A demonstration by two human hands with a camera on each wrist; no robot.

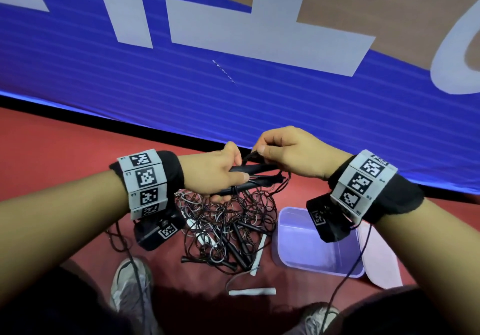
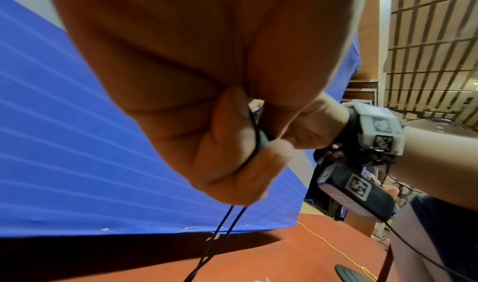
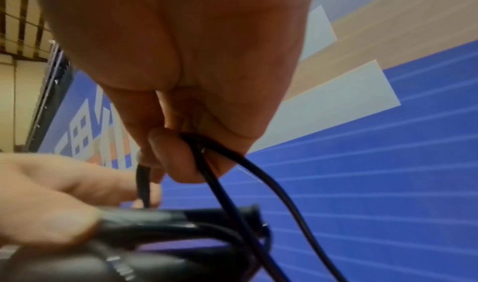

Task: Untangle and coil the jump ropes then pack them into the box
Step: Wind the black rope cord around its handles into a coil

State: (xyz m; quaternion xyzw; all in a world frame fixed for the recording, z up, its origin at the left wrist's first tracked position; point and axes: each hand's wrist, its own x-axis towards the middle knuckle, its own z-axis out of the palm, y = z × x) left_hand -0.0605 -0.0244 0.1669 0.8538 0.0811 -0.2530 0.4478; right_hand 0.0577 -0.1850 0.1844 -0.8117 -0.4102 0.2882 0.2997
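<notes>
My left hand (image 1: 220, 176) grips two black jump-rope handles (image 1: 249, 178) held level in front of me, with thin black cord hanging from it (image 2: 220, 235). My right hand (image 1: 265, 150) pinches a loop of the black cord (image 3: 232, 163) just above the handles' right ends. Below the hands a tangled heap of thin ropes (image 1: 228, 220) with black and white handles lies on the red floor. The clear plastic box (image 1: 293, 230) stands to the right of the heap, partly hidden by my right wrist.
A loose white handle (image 1: 252, 291) lies on the floor near my shoes (image 1: 130, 282). The box lid (image 1: 381, 259) rests right of the box. A large blue banner wall (image 1: 181, 74) rises just beyond the hands. Device cables hang from both wrists.
</notes>
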